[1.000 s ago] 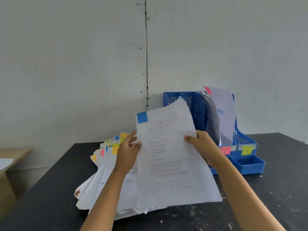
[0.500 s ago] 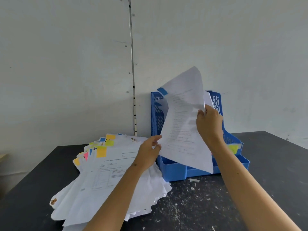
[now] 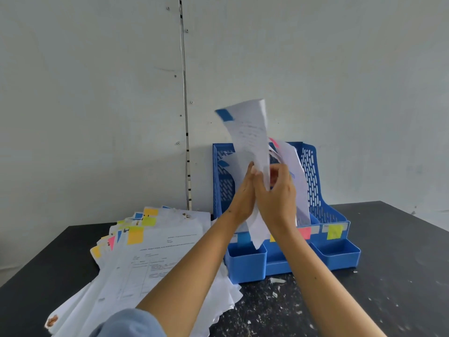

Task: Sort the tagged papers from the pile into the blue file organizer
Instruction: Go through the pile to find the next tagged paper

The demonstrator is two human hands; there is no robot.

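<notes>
A white sheet with a blue tag [image 3: 247, 132] stands nearly upright above the blue file organizer [image 3: 323, 215]. My right hand [image 3: 277, 193] grips the sheet's middle edge, and my left hand [image 3: 244, 190] holds it from the left side, both hands close together over the organizer's left slots. The sheet's lower corner hangs just above the leftmost front pocket. The organizer's front carries blue, pink and yellow labels. A sheet with a pink tag [image 3: 291, 166] stands in a slot behind my hands. The pile of tagged papers [image 3: 150, 259] lies to the left on the table.
The black table [image 3: 401, 276] is flecked with white paper scraps in front of the organizer. A plain white wall with a vertical metal strip [image 3: 185, 103] rises right behind the organizer. The pile overhangs toward the near left table edge.
The blue-tagged sheet has gone from the pile up and right to over the organizer. My left hand left the pile and joined the right hand on the sheet.
</notes>
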